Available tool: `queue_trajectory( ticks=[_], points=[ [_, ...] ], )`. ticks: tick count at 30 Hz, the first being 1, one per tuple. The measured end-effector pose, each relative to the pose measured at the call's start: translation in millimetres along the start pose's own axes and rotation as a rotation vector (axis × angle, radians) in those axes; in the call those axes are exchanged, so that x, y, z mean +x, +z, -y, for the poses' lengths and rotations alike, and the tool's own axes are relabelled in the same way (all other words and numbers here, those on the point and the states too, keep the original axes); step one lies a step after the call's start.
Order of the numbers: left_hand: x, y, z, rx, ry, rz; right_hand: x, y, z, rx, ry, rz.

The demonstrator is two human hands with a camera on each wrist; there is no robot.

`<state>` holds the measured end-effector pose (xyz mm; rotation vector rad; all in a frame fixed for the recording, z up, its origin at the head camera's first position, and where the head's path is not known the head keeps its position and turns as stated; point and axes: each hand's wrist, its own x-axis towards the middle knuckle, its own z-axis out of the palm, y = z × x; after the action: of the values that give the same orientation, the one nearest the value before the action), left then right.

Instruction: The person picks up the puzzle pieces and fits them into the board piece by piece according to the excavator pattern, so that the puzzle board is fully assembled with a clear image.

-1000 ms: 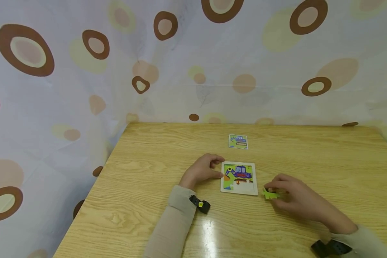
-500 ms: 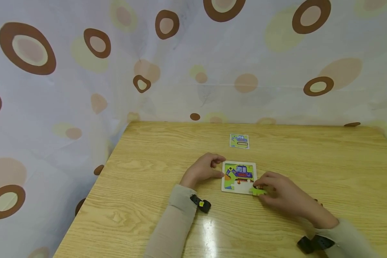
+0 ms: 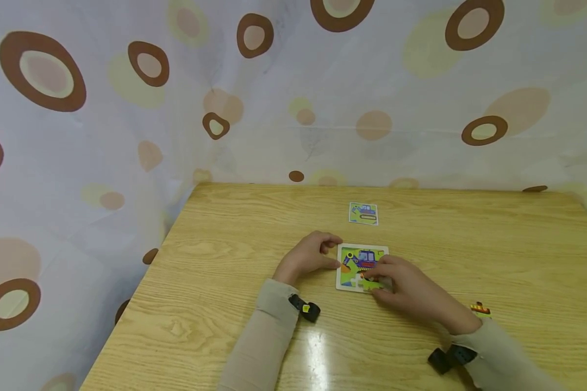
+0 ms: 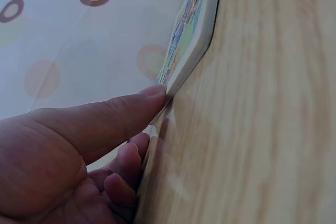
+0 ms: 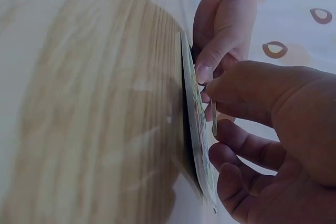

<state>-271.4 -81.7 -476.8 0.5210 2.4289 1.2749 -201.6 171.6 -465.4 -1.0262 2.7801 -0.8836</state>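
A jigsaw puzzle board point(image 3: 339, 278) with a white frame and a blue digger picture lies on the table. At its left edge my left hand point(image 3: 307, 256) holds the frame; in the left wrist view the thumb point(image 4: 153, 92) touches its rim, with the other fingers partly hidden. My right hand point(image 3: 411, 288) pinches a green jigsaw piece point(image 3: 372, 284) over the lower part of the board. Seen from the right wrist, that piece point(image 5: 214, 119) stands edge-on between thumb and fingers, close over the board. The right fingers cover some of the picture.
Beyond the board lies a small picture card point(image 3: 363, 214) showing the same digger. A red and yellow jigsaw piece point(image 3: 480, 310) sits near the right forearm. The wooden table point(image 3: 235, 217) meets a patterned curtain point(image 3: 274, 152) at the back.
My right hand has carried the green piece leftward, from beside the board to over its lower part. The red and yellow piece has come into sight. My left hand stays at the frame.
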Motion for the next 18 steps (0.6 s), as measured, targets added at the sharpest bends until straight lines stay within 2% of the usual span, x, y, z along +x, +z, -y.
queue_trajectory(
  ticks=[9, 18],
  points=[
    [-0.5, 0.2, -0.3, -0.006, -0.008, -0.003, 14.2, 5, 1, -0.007, -0.016, 0.008],
    [-0.5, -0.8, -1.2, -0.012, -0.01, -0.008, 19.7, 7, 0, -0.003, 0.006, 0.053]
  ],
)
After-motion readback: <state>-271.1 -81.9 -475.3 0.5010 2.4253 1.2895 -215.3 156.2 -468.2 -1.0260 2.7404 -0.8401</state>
